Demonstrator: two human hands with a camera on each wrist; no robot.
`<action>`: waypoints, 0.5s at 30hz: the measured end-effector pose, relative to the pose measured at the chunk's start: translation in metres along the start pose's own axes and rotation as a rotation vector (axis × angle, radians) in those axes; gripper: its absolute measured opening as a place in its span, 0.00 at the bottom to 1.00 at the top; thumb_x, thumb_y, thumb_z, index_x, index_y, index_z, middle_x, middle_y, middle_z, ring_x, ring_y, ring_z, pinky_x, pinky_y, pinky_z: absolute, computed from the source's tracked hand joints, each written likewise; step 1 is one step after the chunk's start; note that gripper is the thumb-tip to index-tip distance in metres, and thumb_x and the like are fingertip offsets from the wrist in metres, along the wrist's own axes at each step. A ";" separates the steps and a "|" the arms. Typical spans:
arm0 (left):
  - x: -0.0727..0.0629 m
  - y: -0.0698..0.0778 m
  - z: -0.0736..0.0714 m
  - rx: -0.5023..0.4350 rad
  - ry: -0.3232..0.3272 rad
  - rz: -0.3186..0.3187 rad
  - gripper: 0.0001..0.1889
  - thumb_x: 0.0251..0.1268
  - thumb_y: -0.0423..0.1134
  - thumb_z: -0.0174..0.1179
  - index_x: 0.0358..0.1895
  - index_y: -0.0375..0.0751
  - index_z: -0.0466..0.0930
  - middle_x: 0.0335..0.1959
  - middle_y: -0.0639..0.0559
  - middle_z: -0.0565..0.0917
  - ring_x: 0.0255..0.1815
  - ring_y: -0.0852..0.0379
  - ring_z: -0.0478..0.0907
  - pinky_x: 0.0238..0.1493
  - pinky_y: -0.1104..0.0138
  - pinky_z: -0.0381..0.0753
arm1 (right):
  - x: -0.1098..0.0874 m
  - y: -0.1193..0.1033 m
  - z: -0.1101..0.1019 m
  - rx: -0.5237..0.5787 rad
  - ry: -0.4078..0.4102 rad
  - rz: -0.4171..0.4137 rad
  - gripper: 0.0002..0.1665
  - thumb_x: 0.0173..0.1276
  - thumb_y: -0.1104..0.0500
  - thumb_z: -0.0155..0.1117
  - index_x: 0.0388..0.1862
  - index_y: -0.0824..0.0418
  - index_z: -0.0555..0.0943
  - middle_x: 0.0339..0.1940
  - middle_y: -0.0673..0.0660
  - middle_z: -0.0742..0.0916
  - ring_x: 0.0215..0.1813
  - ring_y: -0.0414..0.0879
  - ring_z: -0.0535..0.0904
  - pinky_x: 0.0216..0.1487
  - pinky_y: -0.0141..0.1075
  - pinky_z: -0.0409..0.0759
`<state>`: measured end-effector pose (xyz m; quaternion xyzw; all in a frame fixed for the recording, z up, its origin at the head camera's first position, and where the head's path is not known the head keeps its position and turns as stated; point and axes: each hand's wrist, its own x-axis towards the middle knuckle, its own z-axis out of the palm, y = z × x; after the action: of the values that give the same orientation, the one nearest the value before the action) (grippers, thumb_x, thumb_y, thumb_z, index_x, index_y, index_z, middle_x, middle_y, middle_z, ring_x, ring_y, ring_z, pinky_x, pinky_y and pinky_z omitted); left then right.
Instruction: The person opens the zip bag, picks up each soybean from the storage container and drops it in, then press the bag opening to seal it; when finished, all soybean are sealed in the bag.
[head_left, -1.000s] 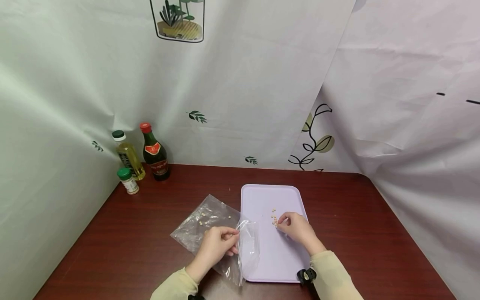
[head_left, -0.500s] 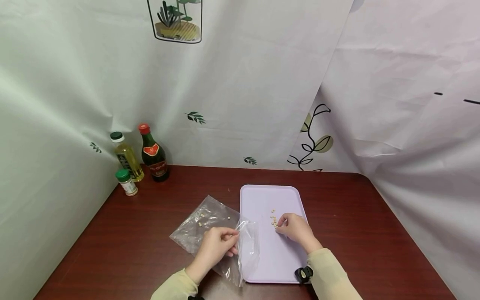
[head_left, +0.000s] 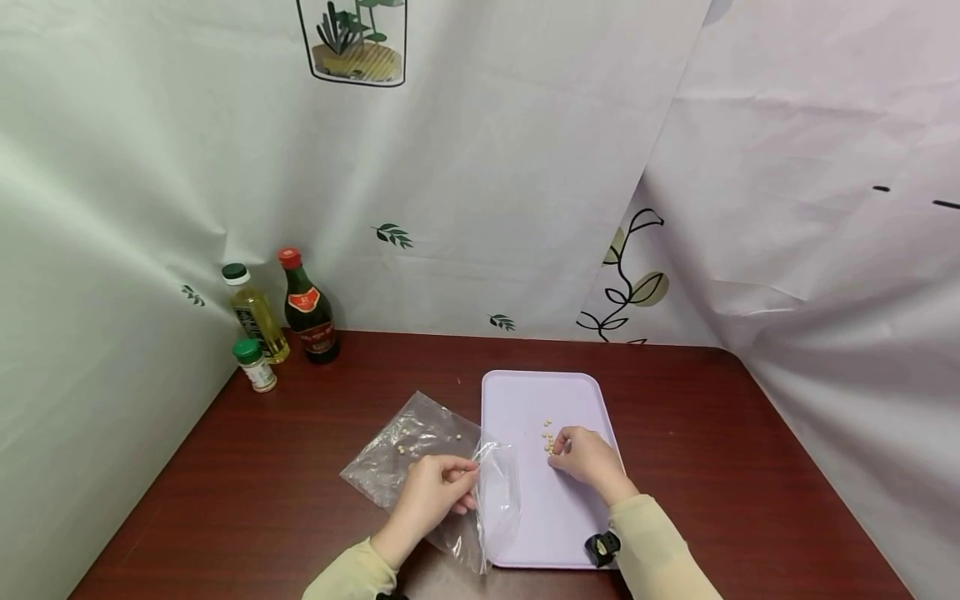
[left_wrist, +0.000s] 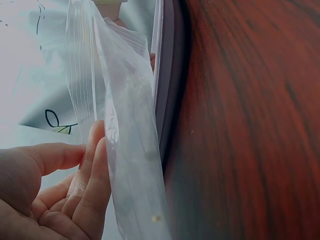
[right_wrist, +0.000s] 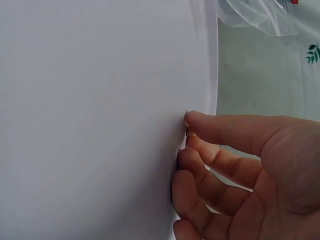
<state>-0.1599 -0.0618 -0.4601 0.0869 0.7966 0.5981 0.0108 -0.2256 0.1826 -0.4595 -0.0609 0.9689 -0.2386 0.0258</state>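
My left hand [head_left: 437,490] pinches the mouth of a clear zip-lock bag [head_left: 375,462] between thumb and fingers. Several small pale-yellow beans [head_left: 405,432] lie inside the bag, whose open end overlaps the tray's left edge. In the left wrist view the bag's ridged zip strip [left_wrist: 82,65] stands spread apart. Over on the lilac tray [head_left: 540,392], more loose beans [head_left: 547,435] sit in a small cluster. Right beside them my right hand [head_left: 588,458] has its fingertips down on the tray. The right wrist view shows a small bean [right_wrist: 190,133] between thumb and index finger, mostly hidden.
At the back left of the dark red wooden table [head_left: 225,492] stand an oil bottle [head_left: 258,317], a dark green bottle with a red cap [head_left: 309,312] and a green-lidded spice jar [head_left: 255,367]. Pale cloth [head_left: 465,167] hangs behind and along both sides.
My right hand has shifted slightly left and nearer to me on the tray, its fingertips staying by the beans. The left hand and the bag have kept their place.
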 end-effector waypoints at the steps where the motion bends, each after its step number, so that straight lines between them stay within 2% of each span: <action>1: 0.000 0.000 0.000 0.001 0.000 0.000 0.11 0.59 0.31 0.62 0.41 0.24 0.82 0.17 0.44 0.84 0.14 0.57 0.81 0.16 0.72 0.82 | 0.000 0.000 0.000 -0.005 0.000 0.003 0.10 0.49 0.59 0.71 0.21 0.54 0.76 0.17 0.48 0.77 0.23 0.42 0.70 0.22 0.34 0.68; 9: 0.000 -0.001 0.000 -0.006 0.003 0.002 0.12 0.59 0.32 0.62 0.41 0.24 0.82 0.17 0.43 0.84 0.14 0.56 0.81 0.15 0.72 0.82 | 0.000 0.001 0.000 -0.030 0.002 0.006 0.07 0.50 0.60 0.68 0.20 0.54 0.77 0.17 0.48 0.78 0.23 0.43 0.71 0.24 0.36 0.70; 15: 0.000 -0.002 0.000 -0.010 -0.003 -0.003 0.12 0.60 0.31 0.62 0.41 0.24 0.82 0.17 0.42 0.84 0.15 0.56 0.82 0.16 0.72 0.82 | -0.001 0.000 0.001 -0.073 0.031 -0.030 0.09 0.49 0.61 0.67 0.16 0.54 0.75 0.17 0.48 0.79 0.23 0.43 0.72 0.24 0.37 0.73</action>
<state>-0.1603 -0.0624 -0.4615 0.0863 0.7938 0.6019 0.0132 -0.2249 0.1826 -0.4603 -0.0727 0.9762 -0.2043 0.0049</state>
